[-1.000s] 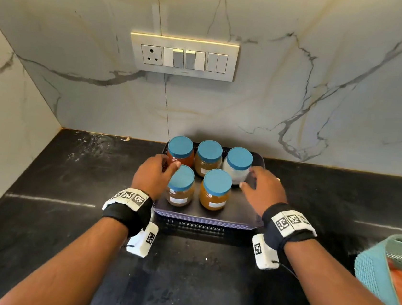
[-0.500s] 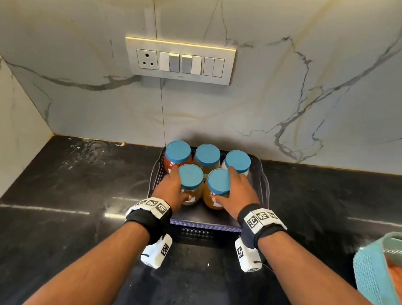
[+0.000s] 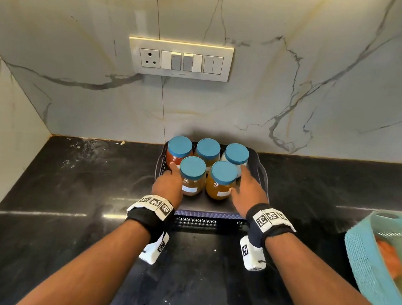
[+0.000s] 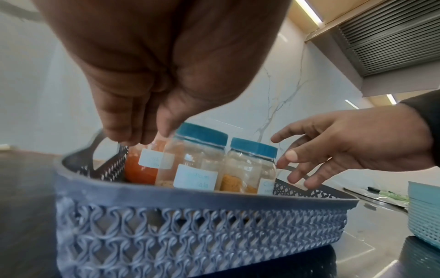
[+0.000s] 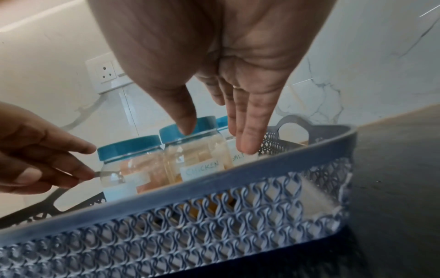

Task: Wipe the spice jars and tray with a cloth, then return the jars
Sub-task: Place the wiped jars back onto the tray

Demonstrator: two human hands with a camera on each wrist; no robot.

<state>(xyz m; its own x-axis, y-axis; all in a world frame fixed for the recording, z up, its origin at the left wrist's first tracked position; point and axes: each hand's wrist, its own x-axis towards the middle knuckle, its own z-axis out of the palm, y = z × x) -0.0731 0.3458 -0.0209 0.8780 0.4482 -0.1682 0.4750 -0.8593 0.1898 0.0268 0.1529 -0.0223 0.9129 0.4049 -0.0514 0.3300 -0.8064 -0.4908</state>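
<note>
left hand [image 3: 169,183] and right hand [image 3: 247,192], fingers loosely extended, holding nothing, flank two front jars [image 3: 220,183]: light, rigid, smooth plastic; best gripped below the lid.

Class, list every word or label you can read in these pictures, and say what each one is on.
"CHICKEN": white label on the front-right blue-lidded clear jar.
"SALT", first letter partly hidden: label on the jar of white contents behind it.
Other jar labels: blurred, unreadable.
Wristband squares: patterns, no words.
</note>
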